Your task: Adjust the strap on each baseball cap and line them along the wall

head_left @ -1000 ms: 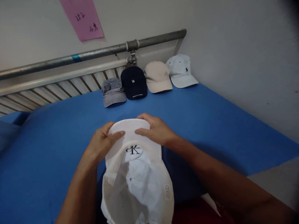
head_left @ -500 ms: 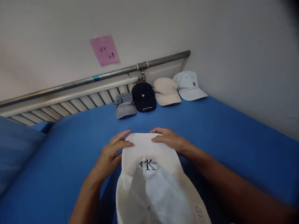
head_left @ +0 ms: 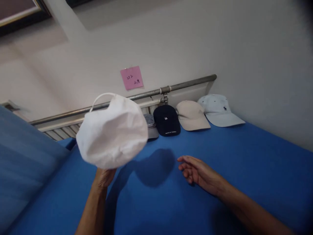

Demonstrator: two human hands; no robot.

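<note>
My left hand (head_left: 106, 177) holds up a white baseball cap (head_left: 113, 133) above the bed-like blue surface, the back of its crown and strap loop toward me. The cap hides most of the fingers, and its brim is out of sight. Away from the cap, my right hand (head_left: 195, 172) hovers over the blue surface with loosely curled fingers, apart and holding nothing. Behind stand a grey cap (head_left: 151, 127), partly covered by the white one, a dark navy cap (head_left: 167, 120), a beige cap (head_left: 192, 115) and a pale blue cap (head_left: 221, 111), side by side.
The blue surface (head_left: 156, 205) runs back to a white radiator (head_left: 60, 130) with a metal pipe (head_left: 195, 82) above it. A pink note (head_left: 132, 77) is stuck on the wall. Blue cloth (head_left: 26, 163) hangs at left, and a framed picture (head_left: 36, 14) shows top left.
The white cap has been lifted to the left and turned from its inside to its outside. My right hand has let go of the brim. The camera view has tilted upward.
</note>
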